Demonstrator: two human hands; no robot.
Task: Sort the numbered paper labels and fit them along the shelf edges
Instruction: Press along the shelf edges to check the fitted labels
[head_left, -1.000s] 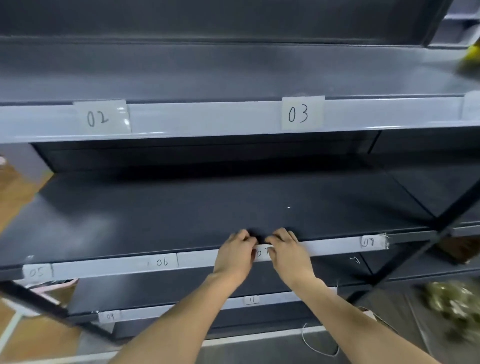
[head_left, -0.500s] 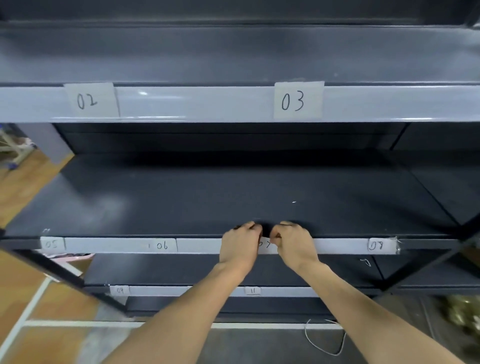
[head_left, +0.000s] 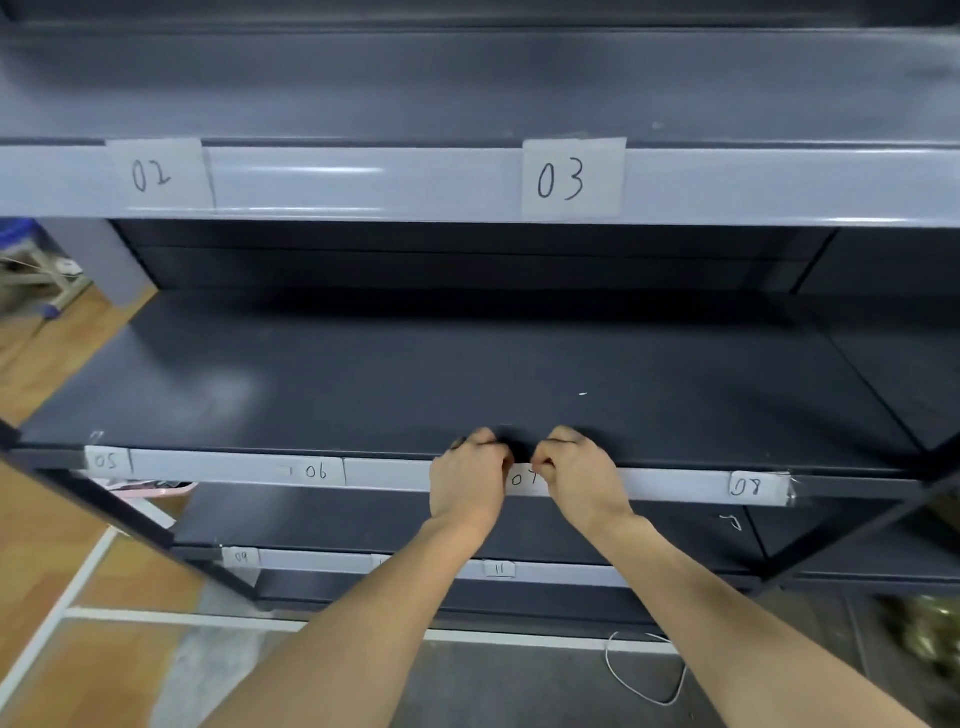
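Nearest, the low strip (head_left: 311, 561) carries 09 (head_left: 240, 557) and 11 (head_left: 498, 569). One shelf up, the left grip (head_left: 467, 486) and right grip (head_left: 576, 480) curl over the middle strip (head_left: 389, 474), each seemingly pinching an end of 07 (head_left: 521, 478), which sits between them. To do this well, I would keep both ends level with 06 (head_left: 317, 472) and 08 (head_left: 748, 487), then press outward from the middle so the paper lies flat. This strip also holds 05 (head_left: 106, 461). Farthest, the top strip (head_left: 363, 182) shows 02 (head_left: 150, 174) and 03 (head_left: 561, 179)
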